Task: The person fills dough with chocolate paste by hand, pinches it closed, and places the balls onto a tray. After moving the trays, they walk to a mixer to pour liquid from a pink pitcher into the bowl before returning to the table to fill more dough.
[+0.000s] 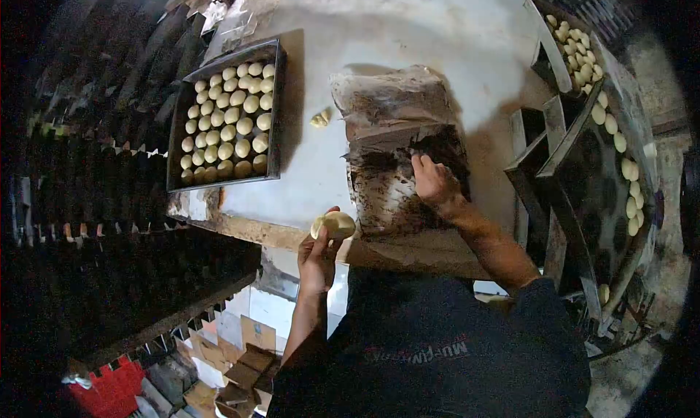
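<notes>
In my left hand point(317, 261), the fingers are closed around a pale, smooth dough ball point(337, 225), held up just off the table's front edge. My right hand point(437, 185) is closed, with its fingertips pinched together at the dark brown filling point(437, 142). Whatever sits between those fingertips is too small to make out. The filling is smeared over a brown-stained sheet or opened bag point(394, 101) lying flat on the table. A few pale dough scraps point(321, 118) lie left of the sheet.
A dark metal tray point(276, 112) with rows of dough balls point(232, 115) stands at the table's left. To the right are stacked dark trays point(576, 177) and more dough pieces point(620, 142). Dark racks point(95, 163) line the left; cardboard boxes point(257, 334) sit below.
</notes>
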